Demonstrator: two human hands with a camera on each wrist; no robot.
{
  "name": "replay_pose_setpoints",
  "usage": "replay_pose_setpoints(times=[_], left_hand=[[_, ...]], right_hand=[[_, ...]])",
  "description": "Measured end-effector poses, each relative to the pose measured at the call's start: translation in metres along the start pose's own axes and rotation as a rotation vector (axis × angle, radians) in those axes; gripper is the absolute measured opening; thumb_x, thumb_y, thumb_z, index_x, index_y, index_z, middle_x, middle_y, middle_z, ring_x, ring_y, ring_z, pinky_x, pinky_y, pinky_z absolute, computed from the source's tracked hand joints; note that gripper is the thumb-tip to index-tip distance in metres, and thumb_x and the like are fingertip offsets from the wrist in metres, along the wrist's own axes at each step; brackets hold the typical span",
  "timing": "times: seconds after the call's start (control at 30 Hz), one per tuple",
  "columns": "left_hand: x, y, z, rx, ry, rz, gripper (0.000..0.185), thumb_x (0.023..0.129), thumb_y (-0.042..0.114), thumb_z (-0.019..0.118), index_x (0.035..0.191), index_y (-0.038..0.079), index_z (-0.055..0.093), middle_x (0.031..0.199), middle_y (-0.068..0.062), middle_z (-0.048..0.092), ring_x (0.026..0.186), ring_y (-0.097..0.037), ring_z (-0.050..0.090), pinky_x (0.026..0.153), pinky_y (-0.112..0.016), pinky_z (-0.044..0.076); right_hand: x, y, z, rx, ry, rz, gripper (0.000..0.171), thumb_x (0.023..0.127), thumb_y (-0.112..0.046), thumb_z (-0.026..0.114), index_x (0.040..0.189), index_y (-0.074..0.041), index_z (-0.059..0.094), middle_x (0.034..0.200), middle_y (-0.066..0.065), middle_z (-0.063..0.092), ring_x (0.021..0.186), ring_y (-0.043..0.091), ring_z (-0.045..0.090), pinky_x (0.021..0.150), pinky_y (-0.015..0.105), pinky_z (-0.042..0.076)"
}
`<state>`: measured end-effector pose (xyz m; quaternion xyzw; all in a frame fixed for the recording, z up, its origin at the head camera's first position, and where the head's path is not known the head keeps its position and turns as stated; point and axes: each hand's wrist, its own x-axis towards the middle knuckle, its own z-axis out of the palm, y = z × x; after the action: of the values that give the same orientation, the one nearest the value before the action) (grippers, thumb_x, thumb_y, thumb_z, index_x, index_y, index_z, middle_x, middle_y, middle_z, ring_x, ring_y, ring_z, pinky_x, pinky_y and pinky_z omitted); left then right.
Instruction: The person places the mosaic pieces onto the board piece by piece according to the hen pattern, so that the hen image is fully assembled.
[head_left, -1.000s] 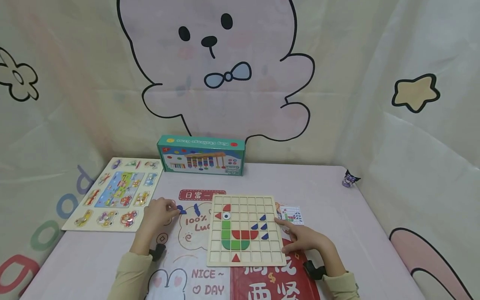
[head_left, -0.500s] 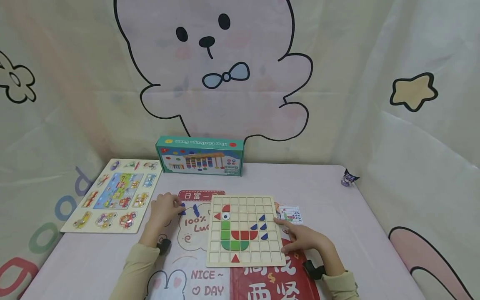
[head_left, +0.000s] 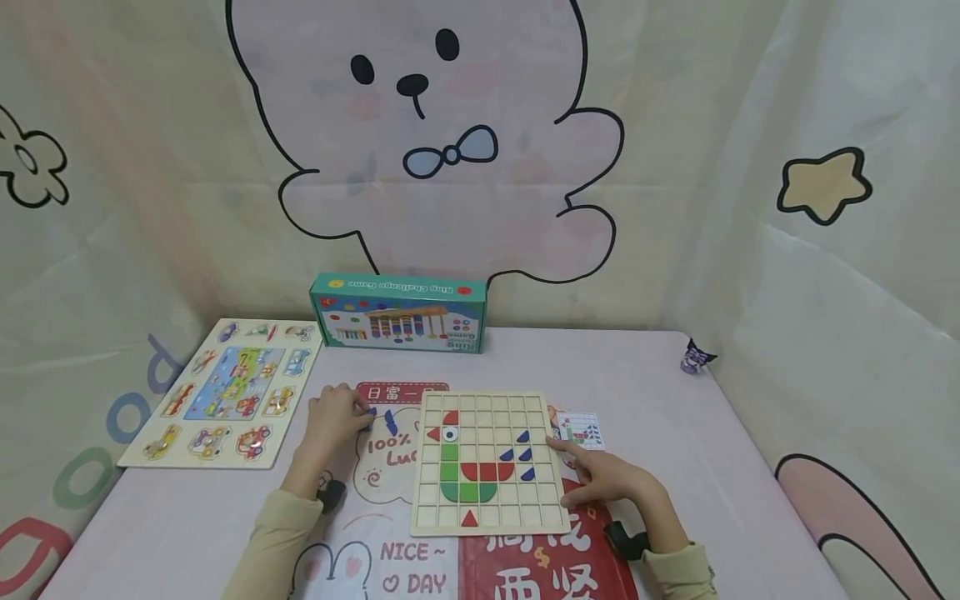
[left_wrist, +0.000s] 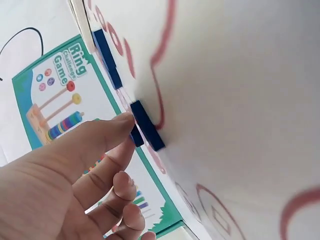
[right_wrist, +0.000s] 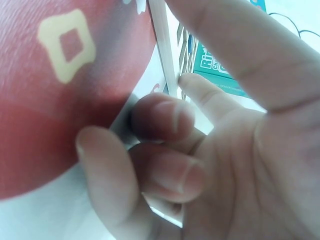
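In the left wrist view, the left hand (head_left: 332, 421) pinches a small blue piece (left_wrist: 137, 136) between thumb and index finger, just above the cloth. Another blue piece (left_wrist: 147, 126) lies right beside the fingertips, and more blue (left_wrist: 106, 57) shows farther off. A square wooden grid board (head_left: 498, 414) lies in the middle, bearing red, green and blue pieces in a bird-like figure. The right hand (head_left: 611, 479) touches the board's right edge with its extended index finger and thumb. Its other fingers (right_wrist: 167, 172) curl in with nothing held.
A picture puzzle board (head_left: 168, 407) lies at the left, and a green Ring Challenge Game box (head_left: 397, 312) stands behind. Right of the grid board is a small pattern card (head_left: 585, 430). A purple wrapped candy (head_left: 695, 357) sits near the table's far right corner.
The left hand has shifted slightly right and away from the person, and its fingers have come together on a blue piece. The right hand stays at the board's edge.
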<state>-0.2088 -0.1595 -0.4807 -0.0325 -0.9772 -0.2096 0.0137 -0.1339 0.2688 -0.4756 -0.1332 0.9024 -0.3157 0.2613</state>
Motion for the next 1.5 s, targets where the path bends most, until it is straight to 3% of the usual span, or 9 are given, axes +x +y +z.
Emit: replay_pose_setpoints(times=[0.23,0.6,0.83,1.0,1.2,1.37,1.5], left_hand=[[-0.002,0.014,0.003,0.006,0.015,0.052,0.013,0.072,0.023,0.074,0.078,0.012,0.07,0.081,-0.005,0.057,0.082,-0.026,0.046,0.075,-0.048,0.035],[-0.009,0.044,0.01,0.008,0.031,0.151,0.014,0.072,0.027,0.078,0.076,0.017,0.07,0.087,-0.003,0.06,0.097,-0.028,0.048,0.084,-0.051,0.036],[-0.008,0.062,0.019,-0.004,0.015,0.201,0.011,0.073,0.028,0.077,0.075,0.02,0.069,0.084,0.001,0.058,0.088,-0.021,0.045,0.085,-0.049,0.034],[-0.009,0.072,0.026,-0.007,0.008,0.26,0.012,0.073,0.03,0.077,0.073,0.022,0.067,0.087,0.003,0.058,0.091,-0.021,0.047,0.088,-0.052,0.036],[-0.01,0.084,0.03,-0.008,0.012,0.356,0.015,0.072,0.032,0.078,0.073,0.021,0.068,0.083,0.004,0.057,0.085,-0.019,0.047,0.08,-0.047,0.038],[-0.008,0.095,0.036,-0.023,-0.016,0.42,0.013,0.073,0.029,0.077,0.073,0.02,0.068,0.084,0.004,0.058,0.087,-0.018,0.047,0.081,-0.048,0.038],[-0.007,0.103,0.04,-0.033,-0.058,0.433,0.012,0.075,0.029,0.076,0.076,0.019,0.068,0.082,0.005,0.055,0.088,-0.018,0.045,0.085,-0.049,0.037]], right_hand=[[-0.001,-0.001,0.001,0.017,0.001,-0.004,0.088,0.071,-0.034,0.078,0.145,-0.02,0.031,0.12,0.016,0.054,0.088,0.02,0.055,0.071,0.039,0.054],[-0.003,-0.003,-0.001,0.018,-0.006,-0.012,0.088,0.071,-0.034,0.078,0.145,-0.02,0.031,0.117,0.015,0.055,0.087,0.02,0.056,0.071,0.039,0.053],[-0.002,-0.003,-0.001,0.013,-0.001,-0.01,0.088,0.071,-0.034,0.078,0.145,-0.019,0.031,0.118,0.015,0.055,0.087,0.021,0.056,0.071,0.039,0.053],[-0.002,-0.003,0.0,0.014,0.0,-0.01,0.088,0.071,-0.035,0.078,0.145,-0.019,0.031,0.118,0.016,0.055,0.087,0.021,0.056,0.071,0.04,0.053],[-0.002,-0.003,0.0,0.009,0.005,0.0,0.088,0.07,-0.036,0.078,0.144,-0.021,0.032,0.119,0.017,0.055,0.087,0.021,0.056,0.071,0.039,0.054],[-0.002,-0.004,0.0,0.007,0.007,0.012,0.088,0.07,-0.035,0.078,0.144,-0.021,0.032,0.119,0.016,0.055,0.087,0.02,0.056,0.071,0.039,0.054],[-0.002,-0.004,0.0,0.01,0.005,0.016,0.088,0.07,-0.035,0.078,0.144,-0.021,0.032,0.118,0.016,0.055,0.086,0.02,0.056,0.071,0.039,0.054]])
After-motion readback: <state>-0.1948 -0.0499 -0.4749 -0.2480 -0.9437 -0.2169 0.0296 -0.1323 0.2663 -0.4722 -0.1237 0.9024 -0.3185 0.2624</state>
